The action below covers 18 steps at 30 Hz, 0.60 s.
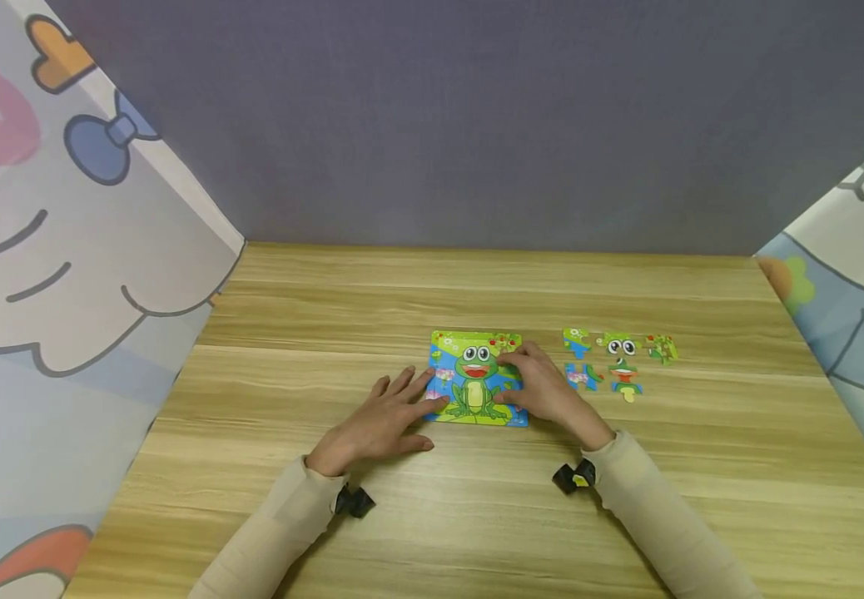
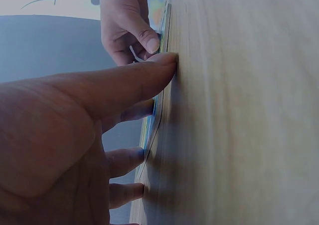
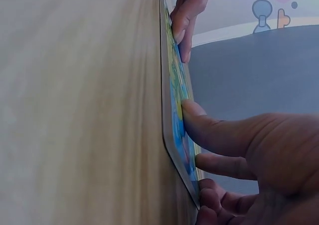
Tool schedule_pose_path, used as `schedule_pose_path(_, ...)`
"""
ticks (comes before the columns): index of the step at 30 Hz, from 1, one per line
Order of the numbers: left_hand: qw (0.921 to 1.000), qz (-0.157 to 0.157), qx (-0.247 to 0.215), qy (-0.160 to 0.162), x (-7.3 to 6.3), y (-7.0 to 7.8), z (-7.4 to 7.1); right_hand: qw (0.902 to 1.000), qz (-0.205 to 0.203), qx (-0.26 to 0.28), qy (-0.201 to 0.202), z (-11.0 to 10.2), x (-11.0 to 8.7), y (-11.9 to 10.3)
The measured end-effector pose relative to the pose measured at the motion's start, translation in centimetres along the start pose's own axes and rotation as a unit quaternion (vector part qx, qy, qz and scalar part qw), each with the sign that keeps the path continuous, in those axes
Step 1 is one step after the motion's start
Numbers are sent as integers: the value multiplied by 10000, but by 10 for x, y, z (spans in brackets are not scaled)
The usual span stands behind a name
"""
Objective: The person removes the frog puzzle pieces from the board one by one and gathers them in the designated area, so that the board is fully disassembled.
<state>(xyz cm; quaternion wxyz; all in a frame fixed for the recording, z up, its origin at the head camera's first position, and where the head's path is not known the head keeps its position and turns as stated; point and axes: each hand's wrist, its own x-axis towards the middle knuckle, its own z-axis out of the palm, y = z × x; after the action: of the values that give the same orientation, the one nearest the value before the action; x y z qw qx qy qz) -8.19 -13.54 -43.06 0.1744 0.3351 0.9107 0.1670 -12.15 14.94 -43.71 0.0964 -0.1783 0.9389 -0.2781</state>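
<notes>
A square frog puzzle board (image 1: 477, 403) lies flat on the table, its picture facing up. My left hand (image 1: 381, 423) is spread at its left edge. One fingertip rests on the picture and the thumb lies on the table just in front. From the right, my right hand (image 1: 548, 391) reaches over the board with thumb and bent fingers. It pinches a puzzle piece (image 2: 133, 53), seen in the left wrist view only as a thin pale edge; its picture is hidden. The right thumb (image 3: 195, 116) is down at the board's surface in the right wrist view.
Several loose puzzle pieces lie right of the board, including a frog-eyes piece (image 1: 620, 346), a mouth-and-belly piece (image 1: 626, 387) and a flower piece (image 1: 580, 378). A grey partition (image 1: 447, 125) stands along the back of the wooden table (image 1: 312, 308). Cartoon-printed panels flank both sides.
</notes>
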Motion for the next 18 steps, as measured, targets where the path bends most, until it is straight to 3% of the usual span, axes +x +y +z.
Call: schedule_pose_path(18, 9999, -3, -103, -7, 1, -1, 1, 9995, 13, 292, -123, 0, 4, 5)
